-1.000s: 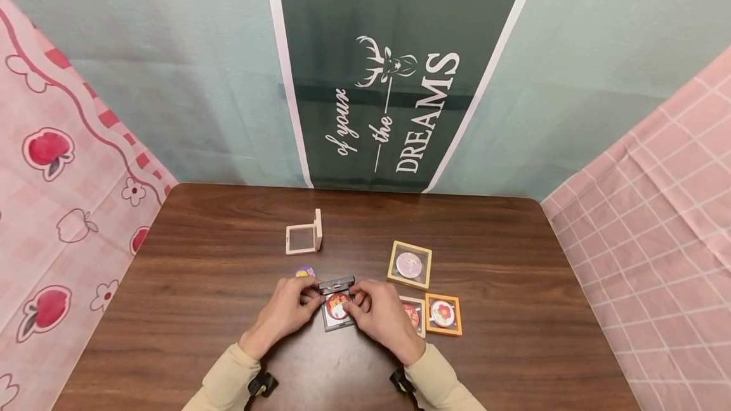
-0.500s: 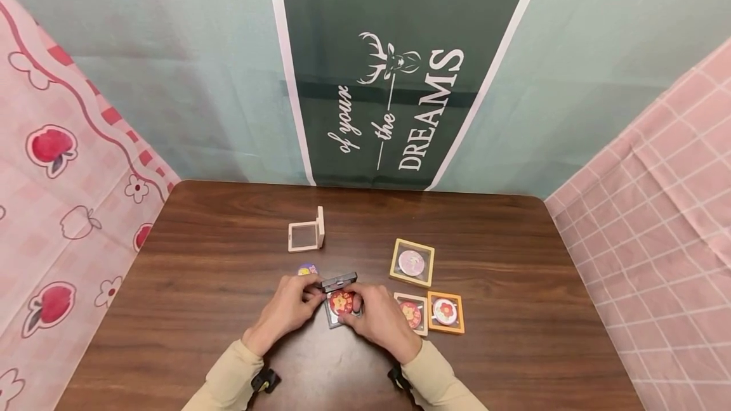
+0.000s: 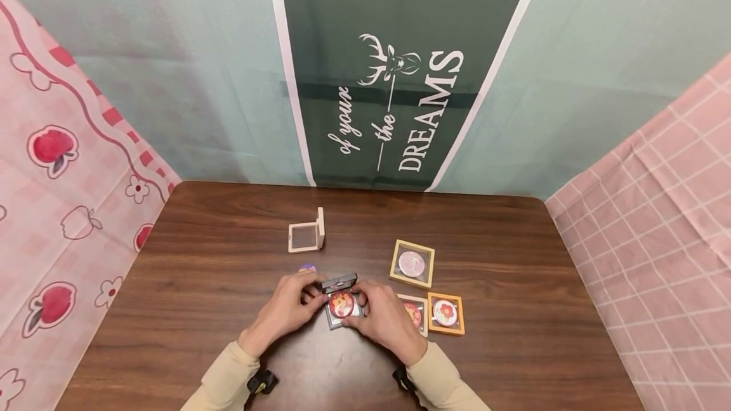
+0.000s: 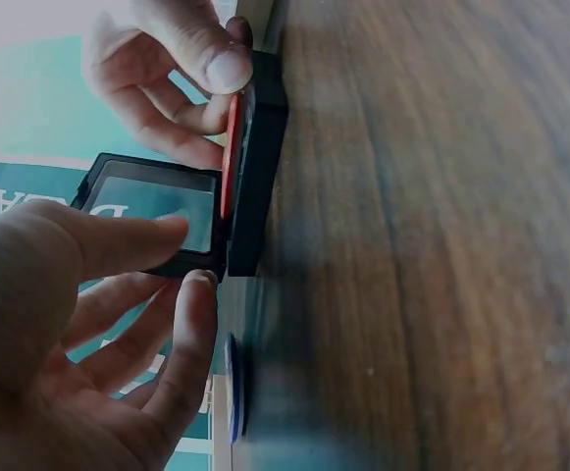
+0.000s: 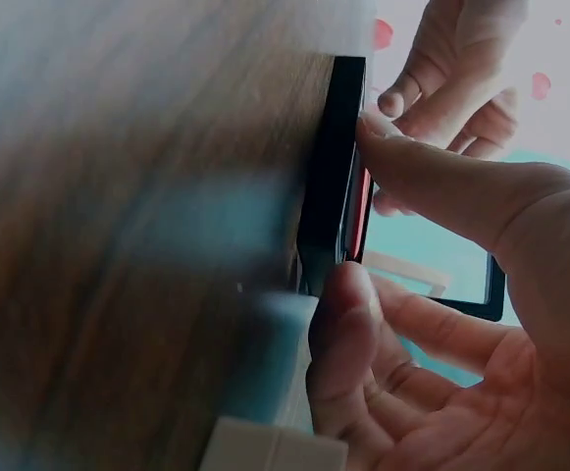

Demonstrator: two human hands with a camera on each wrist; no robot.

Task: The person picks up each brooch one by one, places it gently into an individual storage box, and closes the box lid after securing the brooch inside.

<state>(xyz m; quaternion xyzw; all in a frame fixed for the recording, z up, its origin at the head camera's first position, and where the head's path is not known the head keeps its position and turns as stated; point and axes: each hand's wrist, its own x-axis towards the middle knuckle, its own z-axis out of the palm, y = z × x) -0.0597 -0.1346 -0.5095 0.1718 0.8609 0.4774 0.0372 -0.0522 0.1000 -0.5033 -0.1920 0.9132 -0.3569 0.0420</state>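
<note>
A small black hinged display case point(image 3: 335, 324) lies on the table, its clear-windowed lid point(image 4: 157, 196) raised. In its base rests a round red badge point(image 3: 341, 304) with a yellow pattern. My left hand point(image 3: 294, 308) pinches the lid, thumb on the window side and fingers behind. My right hand point(image 3: 384, 317) holds the base at its right side, the thumb on the front edge close to the badge and a fingertip at the corner. A purple round badge point(image 3: 308, 267) lies just beyond the left hand, partly hidden by it.
An open pale pink case point(image 3: 302, 250) stands at the back left. Closed cases with badges lie to the right: yellow-framed point(image 3: 412, 284), orange-framed point(image 3: 445, 332) and pale pink point(image 3: 423, 299), the last partly behind the right hand. Patterned cloths hang around the wooden table point(image 3: 514, 284).
My right fingers have shifted off the red badge to the case's right side, leaving more of the badge showing. The left hand stays at the lid, which remains raised.
</note>
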